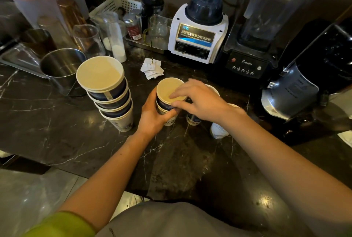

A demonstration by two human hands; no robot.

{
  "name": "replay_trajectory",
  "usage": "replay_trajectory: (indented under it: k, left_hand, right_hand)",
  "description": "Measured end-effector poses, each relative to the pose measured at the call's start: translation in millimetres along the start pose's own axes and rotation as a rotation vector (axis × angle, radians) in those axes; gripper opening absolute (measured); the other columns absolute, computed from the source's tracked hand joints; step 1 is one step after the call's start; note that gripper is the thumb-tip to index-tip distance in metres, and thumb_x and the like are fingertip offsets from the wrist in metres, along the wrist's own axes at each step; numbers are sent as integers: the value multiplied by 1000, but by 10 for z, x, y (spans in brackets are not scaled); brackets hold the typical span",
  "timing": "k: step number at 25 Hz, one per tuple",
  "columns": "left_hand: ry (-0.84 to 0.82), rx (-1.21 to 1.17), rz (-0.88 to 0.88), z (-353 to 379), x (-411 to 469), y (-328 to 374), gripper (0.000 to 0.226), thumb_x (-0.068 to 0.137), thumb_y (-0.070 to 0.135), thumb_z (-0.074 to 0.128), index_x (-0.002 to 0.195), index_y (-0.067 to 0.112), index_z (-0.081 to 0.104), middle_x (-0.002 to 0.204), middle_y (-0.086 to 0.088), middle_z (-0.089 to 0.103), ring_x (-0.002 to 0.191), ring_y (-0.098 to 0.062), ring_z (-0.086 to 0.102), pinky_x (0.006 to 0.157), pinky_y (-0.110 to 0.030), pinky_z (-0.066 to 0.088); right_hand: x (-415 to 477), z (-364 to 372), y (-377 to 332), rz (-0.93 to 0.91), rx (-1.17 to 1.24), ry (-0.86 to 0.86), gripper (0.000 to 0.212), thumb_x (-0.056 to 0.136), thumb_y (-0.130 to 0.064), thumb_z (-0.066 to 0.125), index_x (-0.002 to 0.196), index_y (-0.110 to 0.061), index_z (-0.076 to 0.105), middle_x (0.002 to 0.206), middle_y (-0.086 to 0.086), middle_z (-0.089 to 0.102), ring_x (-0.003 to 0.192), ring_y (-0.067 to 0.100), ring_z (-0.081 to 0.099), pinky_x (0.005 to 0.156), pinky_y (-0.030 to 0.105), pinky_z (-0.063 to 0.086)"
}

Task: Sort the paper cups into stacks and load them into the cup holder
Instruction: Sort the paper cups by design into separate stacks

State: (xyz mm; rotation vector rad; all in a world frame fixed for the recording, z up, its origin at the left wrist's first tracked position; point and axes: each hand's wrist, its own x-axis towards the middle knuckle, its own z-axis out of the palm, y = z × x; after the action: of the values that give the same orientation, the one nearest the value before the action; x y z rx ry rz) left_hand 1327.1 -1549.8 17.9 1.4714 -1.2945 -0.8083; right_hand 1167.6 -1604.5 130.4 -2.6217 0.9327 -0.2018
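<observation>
A tall stack of several paper cups (112, 95), white with dark blue bands, stands on the dark marble counter (57, 122) at centre left. To its right stands a shorter stack of nested cups (168, 92). My left hand (154, 116) grips this short stack round its lower side. My right hand (198, 101) pinches the rim of its top cup, fingers over the opening. Two single cups (193, 119) (219, 130) stand behind and under my right wrist, partly hidden.
A steel canister (61, 67) stands left of the tall stack. Behind are glass jars (87, 38), a white basket (114, 6), a white blender (198, 33), a black blender (247, 61) and a steel jug (289, 92). Folded paper slips (152, 69) lie mid-counter.
</observation>
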Motion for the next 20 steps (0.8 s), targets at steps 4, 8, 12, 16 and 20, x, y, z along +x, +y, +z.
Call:
replay_trajectory:
  k: [4, 8, 12, 16, 20]
  left_hand:
    - [-12, 11, 16, 1, 15, -8, 85, 74, 35, 81, 145, 20, 36, 139, 6, 51, 127, -5, 48, 103, -14, 40]
    - [-14, -12, 24, -6, 29, -15, 84, 75, 33, 81, 145, 18, 36, 139, 4, 52, 128, -6, 49, 106, -19, 40]
    - [-24, -23, 44, -16, 31, -22, 83, 76, 32, 81, 145, 21, 36, 140, 7, 51, 129, -4, 48, 105, -21, 41]
    - [-26, -28, 30, -1, 40, -10, 83, 74, 36, 82, 143, 31, 36, 139, 16, 49, 125, 9, 46, 102, -12, 39]
    - [-7, -24, -5, -2, 19, -11, 81, 72, 35, 83, 140, 31, 38, 133, 19, 50, 116, 20, 44, 95, -4, 37]
  right_hand:
    - [111, 49, -65, 52, -36, -58, 14, 96, -25, 57, 101, -25, 70, 97, -9, 64, 93, 16, 58, 78, 43, 51]
    - [83, 157, -125, 20, -201, -7, 11, 95, -16, 54, 105, -16, 61, 101, 2, 56, 93, 24, 55, 66, 35, 40]
    - [4, 56, -153, 2, -170, 313, 13, 94, -8, 55, 106, -7, 59, 104, 12, 55, 94, 27, 54, 70, 39, 48]
    - [-39, -239, -64, 121, -29, 579, 10, 99, -11, 47, 101, -6, 55, 105, 11, 51, 97, 24, 51, 75, 38, 46]
    - [-298, -469, 125, 219, 121, 779, 9, 100, -7, 47, 97, -3, 56, 94, 5, 54, 83, 5, 45, 71, 10, 37]
